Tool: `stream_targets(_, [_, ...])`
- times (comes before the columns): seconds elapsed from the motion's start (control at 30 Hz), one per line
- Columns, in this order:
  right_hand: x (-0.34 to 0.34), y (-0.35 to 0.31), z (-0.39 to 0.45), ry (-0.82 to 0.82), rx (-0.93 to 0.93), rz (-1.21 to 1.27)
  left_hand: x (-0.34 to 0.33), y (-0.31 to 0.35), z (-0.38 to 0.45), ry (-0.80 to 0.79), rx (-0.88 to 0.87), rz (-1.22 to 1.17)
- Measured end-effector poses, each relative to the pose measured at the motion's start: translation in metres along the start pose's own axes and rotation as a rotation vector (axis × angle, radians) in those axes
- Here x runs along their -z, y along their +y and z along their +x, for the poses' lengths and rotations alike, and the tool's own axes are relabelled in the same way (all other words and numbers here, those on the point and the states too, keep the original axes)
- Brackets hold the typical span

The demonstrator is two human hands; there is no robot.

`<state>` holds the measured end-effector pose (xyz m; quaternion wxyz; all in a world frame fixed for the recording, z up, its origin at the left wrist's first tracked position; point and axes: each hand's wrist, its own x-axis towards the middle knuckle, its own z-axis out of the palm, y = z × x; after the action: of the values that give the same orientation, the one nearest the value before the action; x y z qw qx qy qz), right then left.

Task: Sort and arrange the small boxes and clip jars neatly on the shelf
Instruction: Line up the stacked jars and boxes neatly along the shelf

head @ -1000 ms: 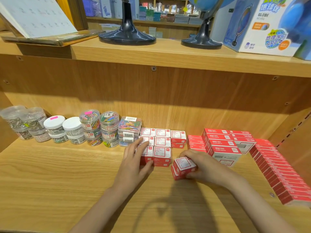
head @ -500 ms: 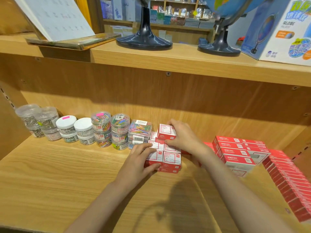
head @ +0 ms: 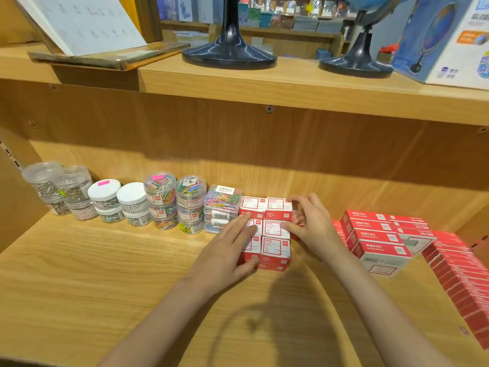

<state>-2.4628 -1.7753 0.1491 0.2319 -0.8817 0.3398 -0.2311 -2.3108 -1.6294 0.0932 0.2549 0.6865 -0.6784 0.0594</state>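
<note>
Now, from your head camera: your two hands frame the block of small red-and-white boxes [head: 274, 235] at the back middle of the wooden shelf [head: 105, 274]. Your left hand [head: 227, 250] lies flat against the block's left side, fingers straight and together across the box tops, thumb pressed at its front lower corner. Your right hand [head: 309, 225] is at the block's right side — fingers curled round the right end of the rear top box [head: 277, 203], thumb touching the box in front of it.

Just left of the block, touching it, stands a stack of flat clear cases of coloured clips [head: 222, 207]. Further left along the back wall runs the row of clip jars: two stacks with coloured clips [head: 176, 201], two white-lidded stacks [head: 117, 201] and, furthest from the block, clear jars of silver clips [head: 57, 190].

Right of the block, a little apart, sits a pile of larger red boxes [head: 383, 237]; beyond it a long row of red boxes [head: 460, 282] runs toward you. Above the block, on the upper shelf, stand two dark globe bases [head: 229, 53] — and a globe carton [head: 444, 38] beside them.
</note>
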Motion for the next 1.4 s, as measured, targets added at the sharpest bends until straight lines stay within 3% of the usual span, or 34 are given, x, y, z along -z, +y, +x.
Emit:
stream_targets(0.17, [0.015, 0.025, -0.009, 0.122, 0.042, -0.063, -0.004, 0.0, -0.001, -0.039, 0.03, -0.049])
stream_targets(0.37, [0.002, 0.039, -0.022, -0.09, 0.09, -0.402, -0.009, 0.007, -0.009, 0.02, -0.01, -0.025])
stream_targets(0.63, [0.001, 0.033, -0.002, -0.145, 0.049, -0.538, -0.015, 0.007, -0.011, 0.034, 0.001, 0.0])
stream_targets(0.87, [-0.003, 0.049, -0.019, -0.113, 0.132, -0.429, -0.015, 0.009, -0.01, 0.064, -0.006, 0.008])
stream_targets(1.0, [0.002, 0.047, -0.023, -0.125, 0.077, -0.222, -0.017, 0.007, -0.01, 0.06, -0.002, 0.024])
stream_targets(1.23, [0.045, 0.018, -0.035, 0.208, -0.042, 0.036, -0.018, 0.007, -0.014, 0.099, 0.001, -0.055])
stream_targets(1.4, [0.039, -0.022, -0.021, 0.005, 0.015, 0.127, -0.008, 0.009, -0.019, 0.252, 0.171, -0.317])
